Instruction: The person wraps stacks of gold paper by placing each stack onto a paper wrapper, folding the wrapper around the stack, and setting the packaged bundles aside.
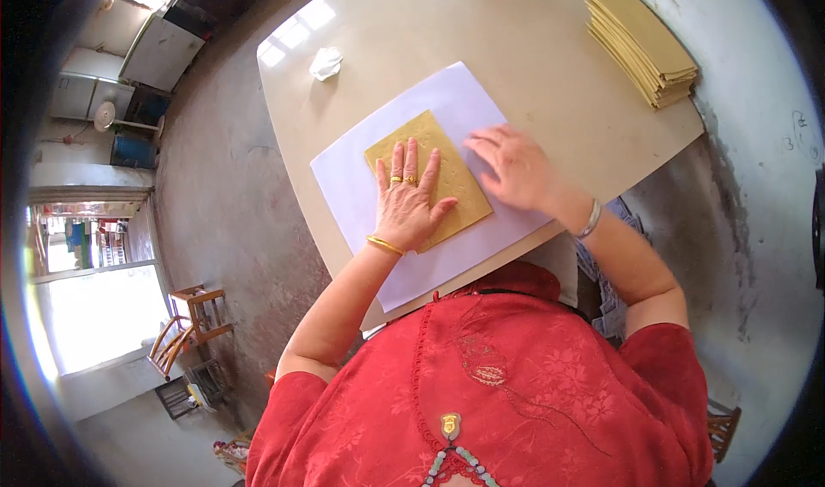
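A sheet of yellow, rough-textured paper [465, 202] lies on a larger white sheet [344, 186] near the table's front edge. Pressed flat on the yellow paper is my left hand [411, 196], its fingers spread, with rings and a gold bangle on that arm. My right hand [516, 167], blurred by motion, is over the white sheet just right of the yellow paper. Its thumb stands apart from the other fingers, and nothing shows in its grasp. Whether it touches the sheet I cannot tell.
The beige table [412, 31] carries a stack of yellow paper [644, 44] at the far right, beside the wall. A crumpled white tissue [326, 63] lies at the far left. Wooden chairs [196, 311] stand on the floor to the left.
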`<act>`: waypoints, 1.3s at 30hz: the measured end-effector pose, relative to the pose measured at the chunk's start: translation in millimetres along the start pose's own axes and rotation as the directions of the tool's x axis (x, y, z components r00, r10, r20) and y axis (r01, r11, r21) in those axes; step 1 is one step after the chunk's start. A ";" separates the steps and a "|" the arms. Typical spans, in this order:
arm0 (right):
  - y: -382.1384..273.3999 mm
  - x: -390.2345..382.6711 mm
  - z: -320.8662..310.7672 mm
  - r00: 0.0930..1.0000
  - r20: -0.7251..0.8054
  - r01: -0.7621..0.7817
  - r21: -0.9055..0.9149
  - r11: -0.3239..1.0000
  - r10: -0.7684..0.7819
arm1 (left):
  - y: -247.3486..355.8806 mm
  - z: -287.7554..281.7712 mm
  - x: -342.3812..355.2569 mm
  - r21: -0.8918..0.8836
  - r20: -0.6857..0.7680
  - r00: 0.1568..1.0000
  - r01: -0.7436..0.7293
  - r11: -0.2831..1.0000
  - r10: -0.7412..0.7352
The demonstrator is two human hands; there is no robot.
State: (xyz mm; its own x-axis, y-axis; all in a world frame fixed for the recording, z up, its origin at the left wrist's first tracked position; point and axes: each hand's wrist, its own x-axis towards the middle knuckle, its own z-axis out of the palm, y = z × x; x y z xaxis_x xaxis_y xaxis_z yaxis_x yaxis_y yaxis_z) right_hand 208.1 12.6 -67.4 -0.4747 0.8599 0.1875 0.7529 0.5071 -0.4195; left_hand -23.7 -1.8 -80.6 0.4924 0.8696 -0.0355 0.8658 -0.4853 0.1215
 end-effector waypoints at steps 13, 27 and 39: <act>47.9 82.5 -40.7 0.927 0.367 0.203 -0.315 0.927 -0.078 | 0.4 1.8 3.0 -0.030 -0.045 0.999 0.006 1.000 -0.007; 34.3 66.8 -20.9 0.940 0.339 0.195 -0.468 0.862 -0.028 | 2.3 -0.4 0.5 -0.080 -0.019 0.999 0.042 0.996 -0.043; 0.0 50.6 -30.7 0.914 -0.007 -0.374 0.372 0.849 0.406 | 1.3 -2.0 -3.7 -0.089 -0.058 0.997 0.040 0.995 -0.046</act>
State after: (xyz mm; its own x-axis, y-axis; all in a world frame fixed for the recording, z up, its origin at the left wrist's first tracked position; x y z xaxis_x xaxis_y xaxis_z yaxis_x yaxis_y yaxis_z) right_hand 198.0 58.0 -30.7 -0.1251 0.9921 0.0078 0.6475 0.0876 -0.7570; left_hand -24.6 -5.5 -78.3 0.4464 0.8947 0.0167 0.8737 -0.4399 0.2076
